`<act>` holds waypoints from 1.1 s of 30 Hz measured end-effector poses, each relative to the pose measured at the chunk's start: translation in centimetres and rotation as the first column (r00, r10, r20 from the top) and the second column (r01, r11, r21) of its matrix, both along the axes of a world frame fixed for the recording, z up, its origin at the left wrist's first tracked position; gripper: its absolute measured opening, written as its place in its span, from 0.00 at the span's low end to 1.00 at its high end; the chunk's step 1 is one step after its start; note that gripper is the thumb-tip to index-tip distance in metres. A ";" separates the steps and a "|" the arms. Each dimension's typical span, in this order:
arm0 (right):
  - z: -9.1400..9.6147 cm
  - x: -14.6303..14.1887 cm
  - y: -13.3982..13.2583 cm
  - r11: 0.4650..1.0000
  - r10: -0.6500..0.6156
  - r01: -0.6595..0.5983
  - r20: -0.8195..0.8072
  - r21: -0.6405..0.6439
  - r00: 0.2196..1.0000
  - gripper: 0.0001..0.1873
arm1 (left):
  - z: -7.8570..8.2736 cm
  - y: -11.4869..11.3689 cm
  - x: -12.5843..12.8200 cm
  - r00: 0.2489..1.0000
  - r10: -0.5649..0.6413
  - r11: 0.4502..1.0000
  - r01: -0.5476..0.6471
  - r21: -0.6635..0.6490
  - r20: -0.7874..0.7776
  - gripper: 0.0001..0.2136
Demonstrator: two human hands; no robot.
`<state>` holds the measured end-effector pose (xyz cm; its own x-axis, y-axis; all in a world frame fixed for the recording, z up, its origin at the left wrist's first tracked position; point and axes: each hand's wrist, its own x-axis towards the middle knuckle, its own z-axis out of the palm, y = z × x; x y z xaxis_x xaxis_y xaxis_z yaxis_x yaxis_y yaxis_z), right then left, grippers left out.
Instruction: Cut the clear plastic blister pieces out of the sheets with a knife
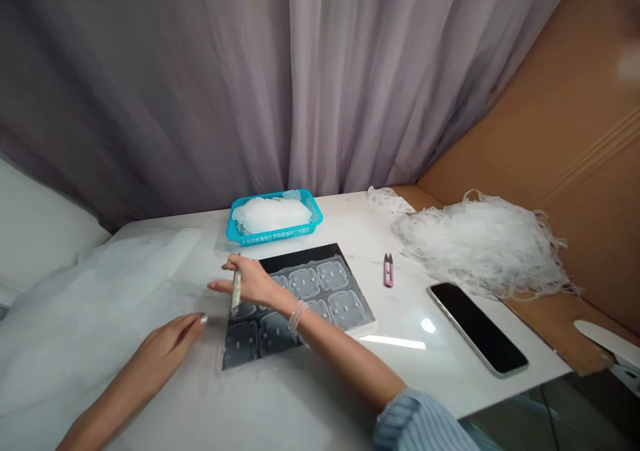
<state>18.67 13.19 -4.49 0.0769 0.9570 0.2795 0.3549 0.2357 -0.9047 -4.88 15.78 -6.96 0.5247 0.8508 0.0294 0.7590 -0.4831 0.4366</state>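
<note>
On the white bench, the right hand pinched a slim tool over the dark board; the left hand lay flat, fingers together, beside the board's left edge.

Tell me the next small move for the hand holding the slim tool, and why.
Probably bring the right hand back over the black board. It holds the slim tool at the board's left edge, reaching out over the white table, while the clear moulded sheet lies on the board. The left hand rests flat nearby, free to steady it.
</note>
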 end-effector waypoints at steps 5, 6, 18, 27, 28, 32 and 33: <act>-0.5 11.3 -5.4 0.962 -0.260 0.272 0.237 -0.020 0.936 0.13 | -1.1 1.5 2.9 0.999 0.036 0.999 -0.036 -0.023 -0.017 0.27; -0.9 13.8 -6.4 0.939 -0.325 0.343 0.259 -0.027 0.909 0.12 | -1.4 1.7 3.4 1.000 0.022 1.000 -0.022 0.022 -0.019 0.28; -4.7 21.8 -10.4 0.922 -0.350 0.385 0.322 -0.049 0.880 0.10 | -2.4 4.5 10.3 0.992 -0.123 0.988 0.123 0.098 -0.002 0.12; -4.3 22.5 -6.7 0.860 -0.509 0.504 0.228 0.084 0.830 0.11 | -0.5 4.1 10.2 0.997 -0.075 0.996 0.076 -0.054 0.013 0.10; -4.1 22.5 -6.5 0.839 -0.544 0.537 0.199 0.095 0.815 0.12 | -0.5 4.0 10.2 0.997 -0.071 0.995 0.071 -0.067 0.010 0.10; -2.6 22.5 -7.8 0.767 -0.641 0.634 0.075 0.097 0.764 0.15 | -0.3 4.8 10.1 0.997 -0.081 0.992 0.080 -0.100 -0.002 0.10; -2.2 22.6 -8.7 0.759 -0.649 0.645 0.034 0.084 0.760 0.16 | -0.1 5.1 10.1 0.996 -0.085 0.991 0.084 -0.103 -0.007 0.10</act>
<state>41.25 4.48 -6.67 0.6537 0.6651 0.3610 0.4941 -0.0140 -0.8693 5.25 20.87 -7.04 0.5948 0.8015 -0.0615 0.7222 -0.4993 0.4787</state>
